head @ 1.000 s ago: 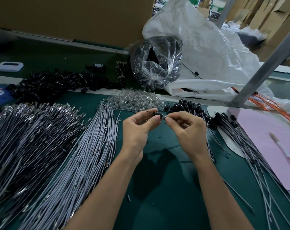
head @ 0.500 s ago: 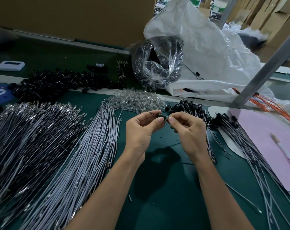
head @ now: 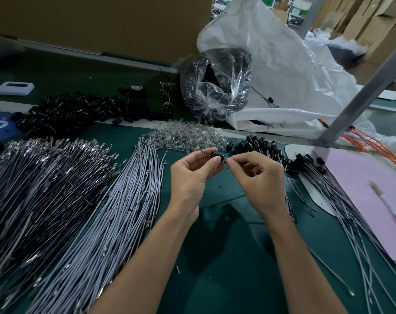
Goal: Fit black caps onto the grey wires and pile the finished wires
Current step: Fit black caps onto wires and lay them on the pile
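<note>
My left hand [head: 192, 175] pinches the cap [head: 216, 158], my right hand [head: 258, 177] the wire tip [head: 225, 160]; green mat [head: 226, 257] shows between my forearms.

place: factory assembly workshop | evidence: wire bundles [head: 45, 189], cardboard cartons [head: 373, 23], green workbench [head: 226, 257]

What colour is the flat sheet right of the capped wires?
The sheet is pale pink, seen plainly in the head view.

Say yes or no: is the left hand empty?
No, the left hand pinches a black cap while the right hand pinches a grey wire tip against it.
</note>
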`<state>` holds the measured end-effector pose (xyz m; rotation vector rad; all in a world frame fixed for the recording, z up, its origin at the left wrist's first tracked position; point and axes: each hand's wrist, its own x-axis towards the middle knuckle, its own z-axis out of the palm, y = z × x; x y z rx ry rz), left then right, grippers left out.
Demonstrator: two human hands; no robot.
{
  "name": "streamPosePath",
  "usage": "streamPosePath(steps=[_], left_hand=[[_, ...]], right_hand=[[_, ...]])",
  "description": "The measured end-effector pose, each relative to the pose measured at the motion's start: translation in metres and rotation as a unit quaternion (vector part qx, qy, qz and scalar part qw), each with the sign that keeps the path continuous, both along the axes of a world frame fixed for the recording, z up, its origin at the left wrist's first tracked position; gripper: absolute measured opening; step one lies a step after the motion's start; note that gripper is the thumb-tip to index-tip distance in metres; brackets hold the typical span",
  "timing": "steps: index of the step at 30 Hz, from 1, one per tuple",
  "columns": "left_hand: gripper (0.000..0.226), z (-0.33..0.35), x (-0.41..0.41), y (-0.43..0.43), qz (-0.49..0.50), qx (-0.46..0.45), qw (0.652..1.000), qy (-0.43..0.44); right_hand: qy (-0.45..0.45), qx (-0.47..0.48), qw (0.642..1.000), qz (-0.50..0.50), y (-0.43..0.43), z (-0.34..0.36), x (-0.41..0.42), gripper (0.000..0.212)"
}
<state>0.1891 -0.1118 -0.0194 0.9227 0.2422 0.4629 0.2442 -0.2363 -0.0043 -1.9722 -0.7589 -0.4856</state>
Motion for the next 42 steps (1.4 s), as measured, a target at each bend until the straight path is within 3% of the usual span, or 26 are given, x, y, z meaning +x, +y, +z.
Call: streamPosePath(steps=[11, 22, 31, 37, 42], left_hand=[[0.018, 0.0015, -0.0012, -0.0021, -0.022, 0.018, 1.0, 0.002], [0.021, 0.0, 0.0003, -0.0019, -0.009, 0.052, 0.999, 0.011], [0.018, -0.0016, 0.0011, -0.0012, -0.012, 0.032, 0.999, 0.01], [0.017, -0.0008, -0.0004, 0.0004, -0.034, 0.023, 0.999, 0.005], [0.017, 0.0006, -0.001, -0.0021, -0.027, 0.026, 0.999, 0.002]], right_hand=[[0.032, 0.021, 0.999, -0.001, -0.0007, -0.0008, 0.0021, 0.01], [0.026, -0.022, 0.999, 0.01, 0.001, -0.0036, 0.0035, 0.006], [0.048, -0.004, 0.999, 0.018, -0.0004, 0.0014, -0.0005, 0.034], [0.051, 0.041, 0.998, -0.009, -0.0007, 0.0019, -0.0015, 0.024], [0.05, 0.02, 0.999, 0.011, 0.0028, -0.0024, -0.0032, 0.018]])
